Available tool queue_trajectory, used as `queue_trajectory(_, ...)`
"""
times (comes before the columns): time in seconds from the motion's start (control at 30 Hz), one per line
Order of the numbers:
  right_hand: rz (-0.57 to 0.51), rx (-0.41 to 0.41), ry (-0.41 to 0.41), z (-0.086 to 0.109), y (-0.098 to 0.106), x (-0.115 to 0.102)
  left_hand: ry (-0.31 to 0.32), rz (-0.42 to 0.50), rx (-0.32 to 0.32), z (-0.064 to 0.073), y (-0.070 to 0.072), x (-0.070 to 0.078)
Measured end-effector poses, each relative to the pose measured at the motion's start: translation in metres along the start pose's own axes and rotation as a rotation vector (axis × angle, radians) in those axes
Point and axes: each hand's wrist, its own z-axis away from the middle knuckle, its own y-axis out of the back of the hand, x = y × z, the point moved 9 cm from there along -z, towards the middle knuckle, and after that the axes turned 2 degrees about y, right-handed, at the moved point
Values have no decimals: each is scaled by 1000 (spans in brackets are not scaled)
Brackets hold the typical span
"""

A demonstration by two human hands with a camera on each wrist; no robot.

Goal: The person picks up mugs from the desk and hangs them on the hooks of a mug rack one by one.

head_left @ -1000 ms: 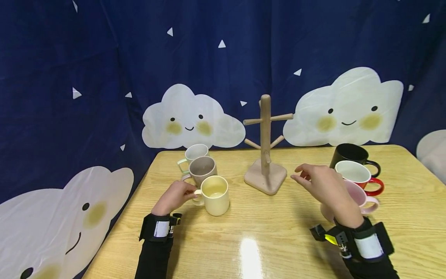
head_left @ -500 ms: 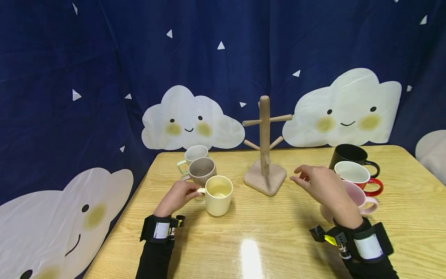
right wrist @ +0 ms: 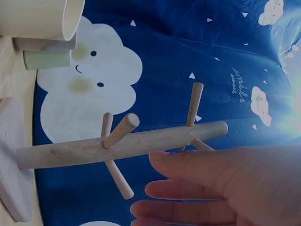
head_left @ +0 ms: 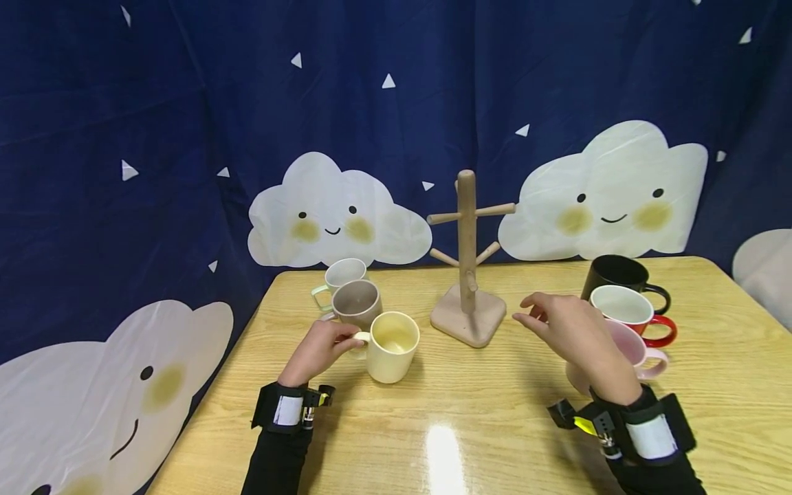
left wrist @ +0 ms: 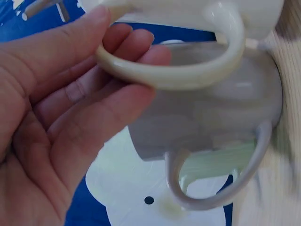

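Yellow mug (head_left: 390,363) edges right, handle (left wrist: 188,77) pinched by left hand (head_left: 317,350); wooden stand (head_left: 467,258) lies rightward, beyond (relaxed, unladen right hand (head_left: 577,337) nearer).

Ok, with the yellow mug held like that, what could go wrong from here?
The left hand holds the yellow mug by its handle alone, so the mug might swing or slip. The gray mug sits close behind and could get knocked. The right hand partly hides the pink mug in the head view, so drawing it back may bump that mug.
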Motion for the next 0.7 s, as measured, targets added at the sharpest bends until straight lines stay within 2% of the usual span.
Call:
queue_trajectory(0.13,0,7,2,-1,1,0,1,31,27,0,3,0)
queue_trajectory(0.37,9,7,-3,-1,1,1,-42,86,55,-5,14,8)
queue_trajectory(0.53,7,5,-3,-1,-2,2,-55,84,1,-16,14,20)
queue_trajectory(0.7,10,11,-1,0,-3,3,-96,89,-74,-25,9,34)
